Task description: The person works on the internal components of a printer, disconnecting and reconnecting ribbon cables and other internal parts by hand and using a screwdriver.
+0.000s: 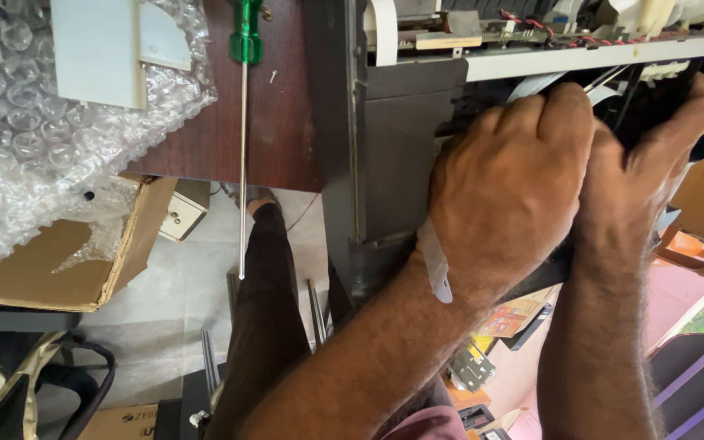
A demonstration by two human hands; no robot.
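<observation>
An opened dark grey machine (393, 155), with white ribbon cables and wiring showing along its top, overhangs the edge of a dark wooden table (275, 122). My left hand (511, 183) is curled into a fist against the machine's inner frame, its fingers tucked inside out of sight. My right hand (645, 179) presses beside it, fingers reaching into the dark opening. What either hand grips is hidden. A flat white ribbon cable (435, 261) hangs by my left wrist.
A long screwdriver (244, 98) with a green handle lies on the table, its shaft past the edge, a small screw (273, 77) beside it. Bubble wrap (18, 122) and white panels fill a cardboard box (83, 261) at left. Below are the floor, a person's leg and chairs.
</observation>
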